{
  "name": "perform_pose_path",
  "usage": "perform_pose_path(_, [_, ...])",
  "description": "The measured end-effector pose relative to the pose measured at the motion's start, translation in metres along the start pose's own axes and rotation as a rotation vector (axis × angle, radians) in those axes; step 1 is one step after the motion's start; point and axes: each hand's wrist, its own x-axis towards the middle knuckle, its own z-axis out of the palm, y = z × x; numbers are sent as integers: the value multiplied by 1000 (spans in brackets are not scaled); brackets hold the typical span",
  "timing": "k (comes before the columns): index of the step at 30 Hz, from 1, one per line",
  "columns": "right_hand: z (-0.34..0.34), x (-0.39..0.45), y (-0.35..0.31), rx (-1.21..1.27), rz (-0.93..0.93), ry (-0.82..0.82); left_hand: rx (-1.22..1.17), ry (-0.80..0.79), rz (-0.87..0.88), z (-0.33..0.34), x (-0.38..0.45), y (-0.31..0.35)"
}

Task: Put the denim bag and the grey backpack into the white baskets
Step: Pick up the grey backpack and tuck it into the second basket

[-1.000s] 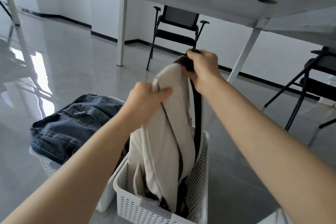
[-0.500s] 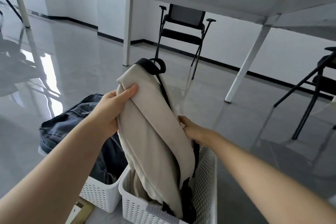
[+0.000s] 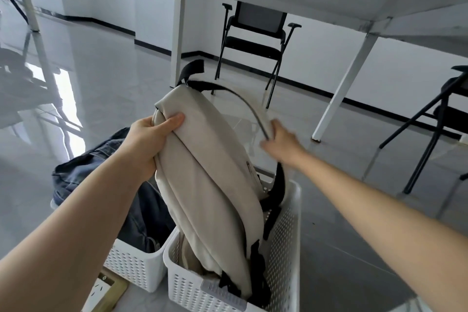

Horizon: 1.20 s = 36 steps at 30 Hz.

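Grey fabric near the top of the grey backpack (image 3: 207, 159) is pinched by the left hand (image 3: 149, 139), thumb on the front panel. At 3 o'clock of it, the right hand (image 3: 281, 142) is blurred beside a thin black strap (image 3: 249, 105); whether it is closed on the strap cannot be told. The backpack is stood upright with its bottom inside the right white basket (image 3: 286, 248). At 9 o'clock, just beside, the denim bag (image 3: 101, 159) is laid in the left white basket (image 3: 134, 266). Both baskets are placed on the grey floor (image 3: 101, 83). At 12 o'clock, well apart, a black chair (image 3: 255, 38) is seen.
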Motion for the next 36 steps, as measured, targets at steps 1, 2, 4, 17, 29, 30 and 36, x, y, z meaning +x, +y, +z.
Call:
perform_pose_path(1, [18, -7, 10, -94, 49, -203, 2, -3, 3, 0, 0, 0])
perform_pose_path(2, [36, -15, 21, -222, 106, -393, 5, -8, 5, 0, -1, 0])
perform_pose_path(4, [55, -30, 30, -453, 139, -571, 23, -19, 12, 0, -2, 0])
perform_pose_path(17, [43, -115, -80, 161, -268, -400, -8, 62, -133, 2, 17, 15])
perform_pose_path(29, [72, -115, 15, -620, 123, -948, 40, 214, 95, 5, 15, 1])
perform_pose_path(30, [66, -104, 11, -587, 71, -915, 59, 197, 108, 4, 15, 0])
perform_pose_path(36, [17, -26, -55, 187, -177, 52, 141, -30, 99, 8, -3, 5])
